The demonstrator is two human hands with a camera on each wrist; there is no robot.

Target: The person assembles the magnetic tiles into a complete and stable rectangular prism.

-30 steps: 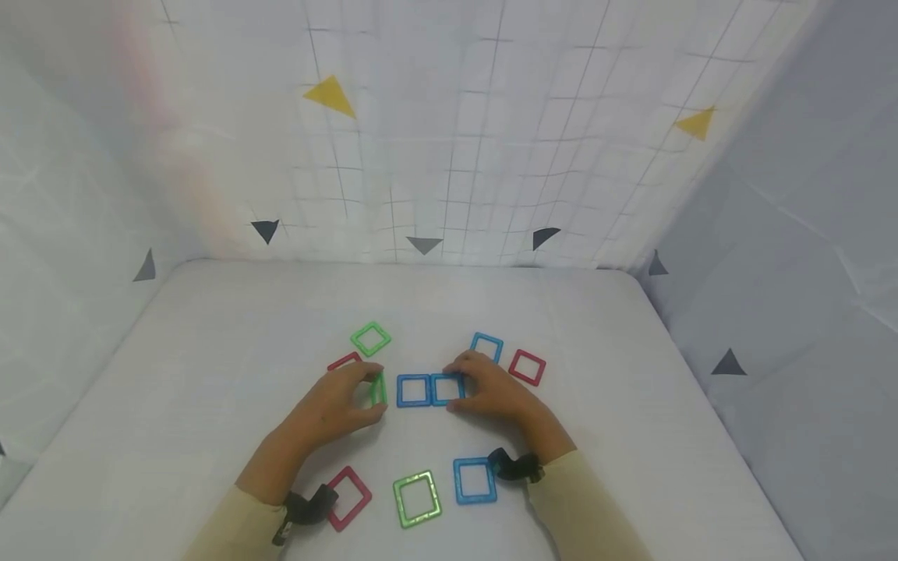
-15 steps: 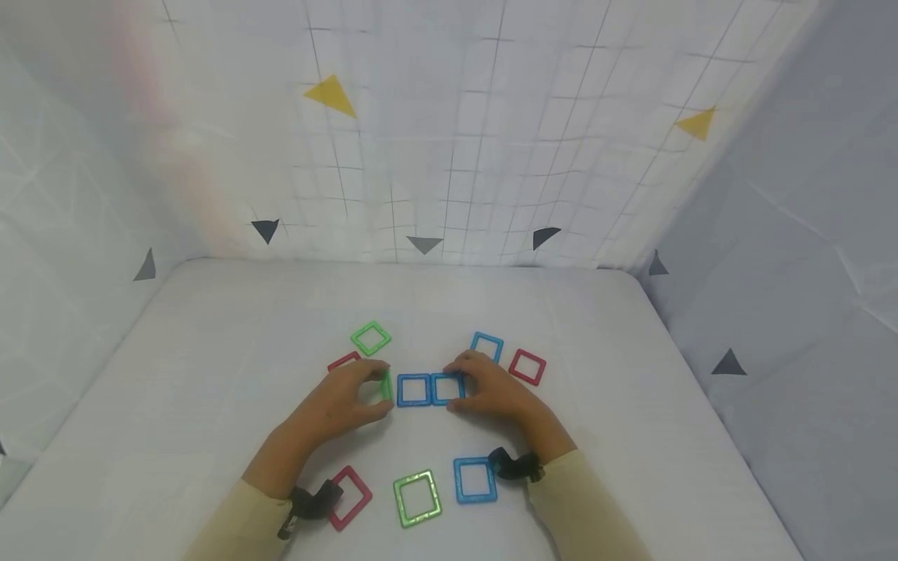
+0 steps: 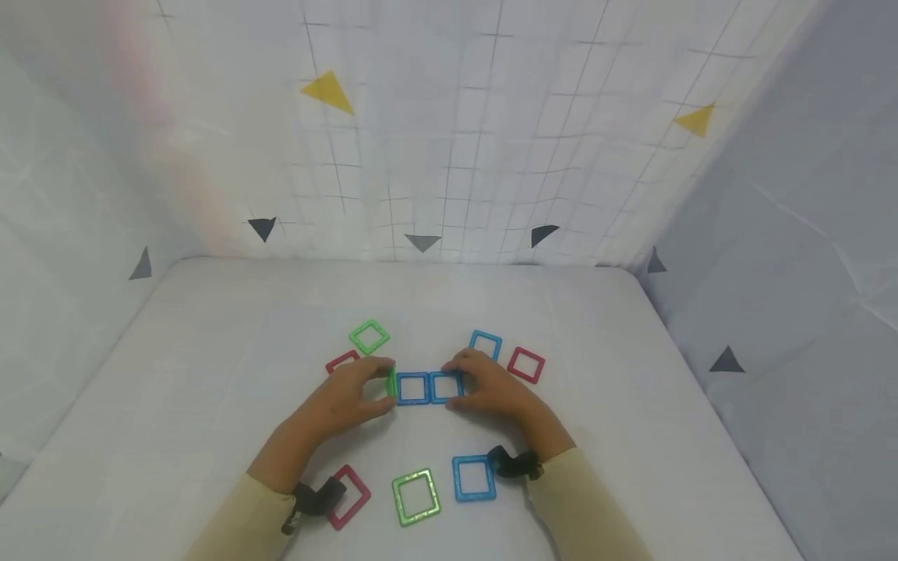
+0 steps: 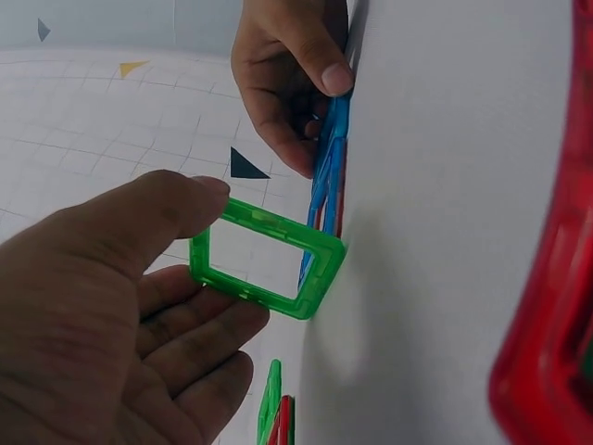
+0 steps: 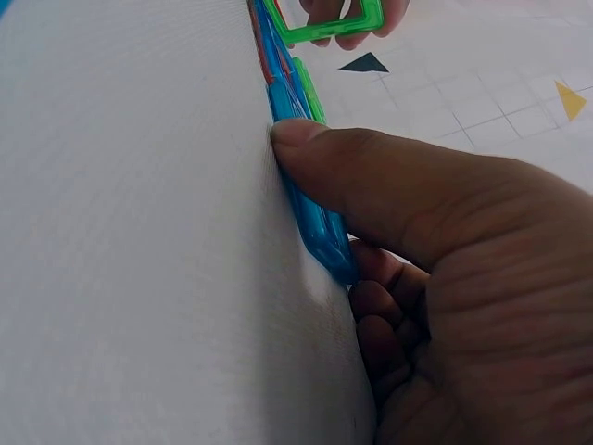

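Observation:
My left hand (image 3: pixel 342 399) pinches a green square magnetic tile (image 4: pixel 326 264) between thumb and fingers. That tile stands on edge, right at the left side of a blue square tile (image 3: pixel 413 403) lying flat on the table. A second blue tile (image 5: pixel 310 215) lies side by side with the first, on its right. The right hand (image 3: pixel 489 389) grips this second tile by its near and far edges, thumb in front and fingers behind. In the left wrist view the green tile's lower corner comes close to the white surface.
Behind the hands lie a green tile (image 3: pixel 369 320), a partly covered red tile (image 3: pixel 330 366), a blue tile (image 3: pixel 486 334) and another red tile (image 3: pixel 517 375). Nearer the body are a red (image 3: pixel 364 492), a green (image 3: pixel 417 521) and a blue tile (image 3: pixel 475 496) on the white table (image 3: pixel 231 327).
My left hand has moved right with the green tile, which has turned more upright and now meets the left blue tile's edge in the head view. The right hand has stayed in place.

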